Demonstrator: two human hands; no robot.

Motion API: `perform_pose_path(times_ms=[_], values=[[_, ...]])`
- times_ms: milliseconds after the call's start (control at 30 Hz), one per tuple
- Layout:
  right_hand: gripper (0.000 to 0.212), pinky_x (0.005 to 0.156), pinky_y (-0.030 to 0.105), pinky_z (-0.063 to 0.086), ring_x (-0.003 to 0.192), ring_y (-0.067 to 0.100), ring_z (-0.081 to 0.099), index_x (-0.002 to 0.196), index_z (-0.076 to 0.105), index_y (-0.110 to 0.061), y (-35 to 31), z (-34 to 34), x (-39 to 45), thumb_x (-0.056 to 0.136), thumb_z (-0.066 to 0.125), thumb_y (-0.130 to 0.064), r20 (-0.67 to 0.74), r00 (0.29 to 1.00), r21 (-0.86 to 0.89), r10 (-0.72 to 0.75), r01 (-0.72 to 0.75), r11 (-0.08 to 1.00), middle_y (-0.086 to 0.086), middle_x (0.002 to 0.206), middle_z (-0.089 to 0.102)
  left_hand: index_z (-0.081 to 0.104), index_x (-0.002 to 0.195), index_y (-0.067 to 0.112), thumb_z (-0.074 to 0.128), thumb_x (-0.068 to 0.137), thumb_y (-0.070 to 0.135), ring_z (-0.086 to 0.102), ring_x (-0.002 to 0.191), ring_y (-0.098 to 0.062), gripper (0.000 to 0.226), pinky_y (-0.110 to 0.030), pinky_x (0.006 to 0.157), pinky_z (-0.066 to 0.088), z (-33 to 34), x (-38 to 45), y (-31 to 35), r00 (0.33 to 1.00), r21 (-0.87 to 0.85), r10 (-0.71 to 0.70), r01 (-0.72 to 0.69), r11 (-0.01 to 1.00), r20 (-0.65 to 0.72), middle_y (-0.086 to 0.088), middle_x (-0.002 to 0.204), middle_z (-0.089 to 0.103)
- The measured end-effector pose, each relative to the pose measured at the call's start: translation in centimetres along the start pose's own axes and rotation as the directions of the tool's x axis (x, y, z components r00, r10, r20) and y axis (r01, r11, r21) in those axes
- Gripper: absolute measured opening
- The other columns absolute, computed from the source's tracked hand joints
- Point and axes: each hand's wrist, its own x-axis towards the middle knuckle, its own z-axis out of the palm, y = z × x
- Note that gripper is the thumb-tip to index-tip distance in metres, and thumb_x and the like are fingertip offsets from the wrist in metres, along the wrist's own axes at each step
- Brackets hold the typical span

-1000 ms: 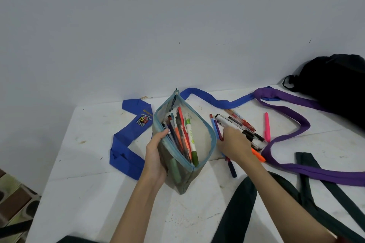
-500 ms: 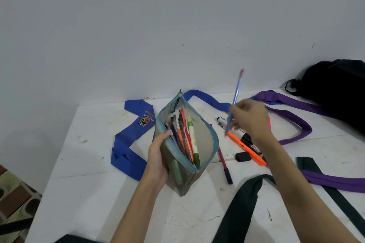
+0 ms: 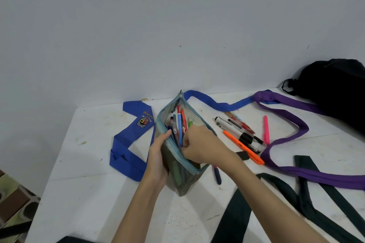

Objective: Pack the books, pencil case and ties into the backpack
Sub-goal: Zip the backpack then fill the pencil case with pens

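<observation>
both hands (image 3: pixel 158 156) hold open a pen-stuffed clear pencil case (image 3: pixel 183 175).

L hand (image 3: pixel 158 161) grips open case (image 3: pixel 182 175) on table (image 3: pixel 88 193); R hand (image 3: pixel 201 146) in its mouth w/ fingers curled among pens (image 3: pixel 179 124). Loose pens (image 3: pixel 240 134) just R of case. Blue tie (image 3: pixel 126 156), purple tie (image 3: pixel 296 124), dark tie (image 3: pixel 237 213) spread around. Backpack (image 3: pixel 335 89) far R.
</observation>
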Motion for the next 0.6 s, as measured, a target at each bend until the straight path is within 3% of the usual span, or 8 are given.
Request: perform_pose_path(times_ms=[100,200,267,333,400,500,600], values=[[0.014,0.054,0.023,0.040,0.065,0.013,0.051,0.082,0.057,-0.015,-0.2,-0.1,0.0,0.090,0.055,-0.026,-0.032,0.998,-0.061,-0.060,0.058,0.996,-0.002,0.068,0.050,0.066,0.098,0.023,0.053,0.085,0.029,0.064,0.079,-0.019,0.019,-0.033,0.070,0.051,-0.2,0.1,0.0,1.000,-0.004,0.010,-0.010,1.000,0.001,0.000,0.073,0.072],[0.032,0.056,0.025,0.044,0.059,0.010,0.051,0.075,0.063,-0.012,0.5,-1.1,-0.4,0.092,0.055,-0.037,-0.280,0.959,0.101,-0.042,0.073,0.992,0.000,0.067,0.060,0.063,0.108,0.021,0.052,0.086,0.031,0.067,0.075,-0.015,0.027,-0.029,0.063,0.053,-0.3,0.0,0.0,0.999,0.015,0.024,-0.025,1.000,0.031,-0.002,0.079,0.072],[0.030,0.060,0.028,0.045,0.061,0.013,0.053,0.073,0.064,-0.011,2.0,-2.3,-0.6,0.091,0.055,-0.034,-0.503,0.859,0.300,0.091,0.075,0.951,0.002,0.067,0.063,0.063,0.108,0.021,0.051,0.086,0.032,0.066,0.077,-0.016,0.027,-0.030,0.065,0.052,-0.3,0.0,0.1,0.999,0.014,0.015,-0.015,1.000,0.030,-0.003,0.084,0.071],[0.026,0.063,0.031,0.045,0.068,0.021,0.057,0.071,0.062,-0.009,4.4,-2.7,-0.3,0.089,0.055,-0.027,-0.610,0.760,0.391,0.224,0.043,0.919,0.005,0.067,0.064,0.063,0.108,0.021,0.051,0.086,0.033,0.064,0.080,-0.017,0.028,-0.030,0.066,0.051,-0.3,0.0,0.1,1.000,0.010,-0.002,0.002,1.000,0.021,-0.003,0.087,0.069],[0.024,0.063,0.031,0.044,0.073,0.025,0.058,0.074,0.061,-0.007,6.7,-2.2,0.5,0.088,0.055,-0.025,-0.552,0.767,0.396,0.327,-0.104,0.912,0.008,0.070,0.063,0.062,0.111,0.021,0.052,0.085,0.034,0.063,0.081,-0.017,0.031,-0.031,0.067,0.051,-0.3,-0.1,0.1,1.000,0.012,-0.007,0.007,1.000,0.020,-0.004,0.088,0.068],[0.027,0.068,0.035,0.054,0.073,0.025,0.061,0.088,0.062,-0.002,9.1,0.0,1.3,0.090,0.054,-0.028,-0.243,0.898,0.236,0.368,-0.313,0.920,0.011,0.080,0.065,0.061,0.112,0.021,0.052,0.085,0.035,0.063,0.083,-0.017,0.031,-0.031,0.068,0.051,-0.3,0.0,0.0,1.000,0.016,0.002,-0.002,1.000,0.016,-0.004,0.090,0.068],[0.027,0.061,0.025,0.047,0.068,0.016,0.055,0.097,0.060,-0.006,8.9,2.4,1.2,0.091,0.056,-0.032,-0.003,0.940,0.073,0.342,-0.341,0.937,0.010,0.091,0.065,0.061,0.114,0.021,0.055,0.079,0.036,0.063,0.085,-0.018,0.038,-0.032,0.071,0.051,-0.4,0.0,0.0,1.000,0.013,0.011,-0.011,1.000,0.018,-0.006,0.094,0.067]])
